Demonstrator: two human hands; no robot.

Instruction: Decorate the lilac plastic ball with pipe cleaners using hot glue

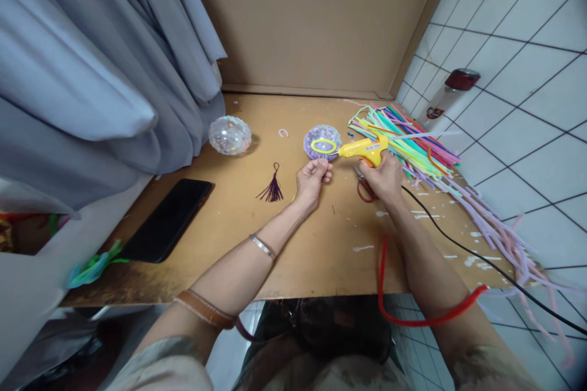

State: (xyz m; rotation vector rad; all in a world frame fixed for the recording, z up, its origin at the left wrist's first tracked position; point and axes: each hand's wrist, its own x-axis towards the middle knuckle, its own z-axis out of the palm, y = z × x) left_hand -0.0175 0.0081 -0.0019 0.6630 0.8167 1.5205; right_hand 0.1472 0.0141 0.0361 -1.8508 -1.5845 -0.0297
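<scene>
My right hand [384,178] is wrapped round a yellow glue gun [362,148], its nozzle pointing left. The nozzle tip is close to a bright yellow pipe cleaner loop [324,146]; I cannot tell whether they touch. My left hand [314,180] is closed in a pinch just below the loop, and a bit of yellow shows beside the wrist. Behind the loop sits a round, clear and purple ball-like piece [322,130], partly hidden. Scissors with dark red handles [365,190] lie under the right hand.
A clear round ball [230,135], a dark purple tassel [274,186] and a black phone [167,220] lie to the left. Many coloured pipe cleaners [403,137] are piled right. A black cord [458,241] and a red pipe cleaner [426,321] cross near my right arm.
</scene>
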